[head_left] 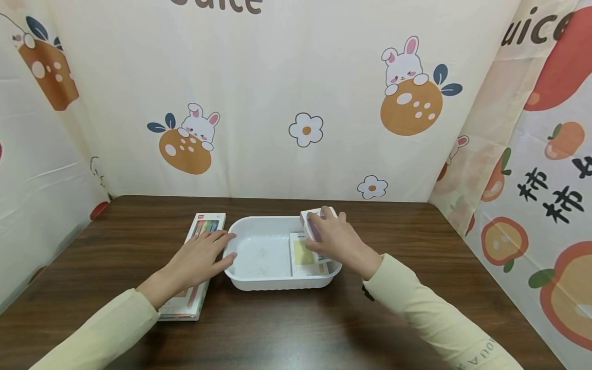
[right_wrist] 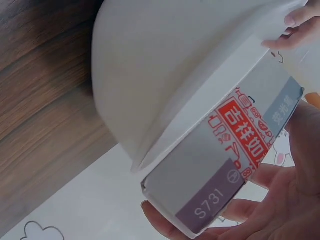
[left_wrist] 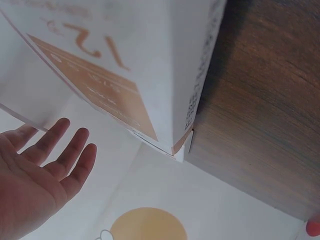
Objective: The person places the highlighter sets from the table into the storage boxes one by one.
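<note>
Purple-banded box gripped by right hand over right end of white tray; left hand unclenched at tray's left rim. Best lowered level (yellow-labelled box kept unpressed).

L hand at lower L, palm partly visible, fingers extended & slightly apart, tips by edge of white tray; can't tell if touching. White box w/ orange panel & upside-down "12" fills top ctr. Dark wood surface at R; pale backdrop w/ part of orange shape at btm.
</note>
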{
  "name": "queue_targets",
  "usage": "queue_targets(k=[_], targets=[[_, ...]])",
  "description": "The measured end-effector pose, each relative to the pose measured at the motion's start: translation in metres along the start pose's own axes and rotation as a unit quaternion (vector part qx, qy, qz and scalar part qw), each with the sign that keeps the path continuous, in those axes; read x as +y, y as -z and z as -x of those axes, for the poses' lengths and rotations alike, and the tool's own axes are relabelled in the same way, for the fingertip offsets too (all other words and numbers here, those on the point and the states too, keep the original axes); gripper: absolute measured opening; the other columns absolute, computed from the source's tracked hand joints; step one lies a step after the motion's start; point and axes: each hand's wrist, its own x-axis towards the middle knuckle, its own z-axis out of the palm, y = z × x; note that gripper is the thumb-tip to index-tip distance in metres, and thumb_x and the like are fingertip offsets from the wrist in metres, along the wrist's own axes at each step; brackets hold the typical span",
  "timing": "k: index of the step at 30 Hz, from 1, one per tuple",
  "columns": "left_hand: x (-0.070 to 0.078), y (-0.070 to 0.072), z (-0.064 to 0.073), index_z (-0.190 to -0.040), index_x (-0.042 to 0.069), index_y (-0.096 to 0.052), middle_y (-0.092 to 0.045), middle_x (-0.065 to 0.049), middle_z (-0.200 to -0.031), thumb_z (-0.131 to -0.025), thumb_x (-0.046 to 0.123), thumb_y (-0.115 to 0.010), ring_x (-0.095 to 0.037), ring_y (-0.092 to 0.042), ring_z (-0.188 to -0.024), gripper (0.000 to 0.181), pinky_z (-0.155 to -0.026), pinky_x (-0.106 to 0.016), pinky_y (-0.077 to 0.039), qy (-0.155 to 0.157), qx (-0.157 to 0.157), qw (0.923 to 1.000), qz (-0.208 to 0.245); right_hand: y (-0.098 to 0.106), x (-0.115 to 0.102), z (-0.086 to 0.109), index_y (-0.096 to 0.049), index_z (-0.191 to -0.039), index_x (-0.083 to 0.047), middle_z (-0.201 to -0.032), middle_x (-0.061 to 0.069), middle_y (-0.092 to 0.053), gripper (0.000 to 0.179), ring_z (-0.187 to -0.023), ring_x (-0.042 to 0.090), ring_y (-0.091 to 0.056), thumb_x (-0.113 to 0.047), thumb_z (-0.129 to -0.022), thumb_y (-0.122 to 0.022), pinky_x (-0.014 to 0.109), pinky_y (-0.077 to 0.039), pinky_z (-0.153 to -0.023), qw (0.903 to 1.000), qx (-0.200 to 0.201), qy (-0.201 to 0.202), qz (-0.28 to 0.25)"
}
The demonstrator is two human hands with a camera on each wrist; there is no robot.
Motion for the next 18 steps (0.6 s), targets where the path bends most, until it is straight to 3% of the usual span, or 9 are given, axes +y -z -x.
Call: queue_targets(k=[9, 18], targets=[[0.0, 0.001, 0.0, -0.128, 0.01, -0.052, -0.054, -0.012, -0.126, -0.09, 0.043, -0.048, -0.032, -0.051, -0.116, 0.05, -0.095, -0.052, -0.039, -0.016, 0.021, 0.9996, -0.013, -0.007, -0.014, -0.003, -0.046, -0.132, -0.02, -0.132, 0.014, -0.042, 0.058, -0.095, 0.039, -0.047, -0.04, -0.079, -0.063, 0.043, -0.051, -0.067, 0.9997, -0.017, -0.013, -0.009], [0.001, 0.001, 0.0, -0.128, 0.01, -0.052, -0.054, -0.012, -0.126, -0.09, 0.044, -0.048, -0.032, -0.051, -0.116, 0.051, -0.095, -0.053, -0.039, -0.016, 0.018, 0.9996, -0.014, -0.014, -0.022, -0.002, -0.052, -0.126, -0.015, -0.118, 0.016, -0.049, 0.052, -0.085, 0.037, -0.05, -0.036, -0.08, -0.061, 0.04, -0.05, -0.064, 0.9997, 0.008, 0.024, -0.004]])
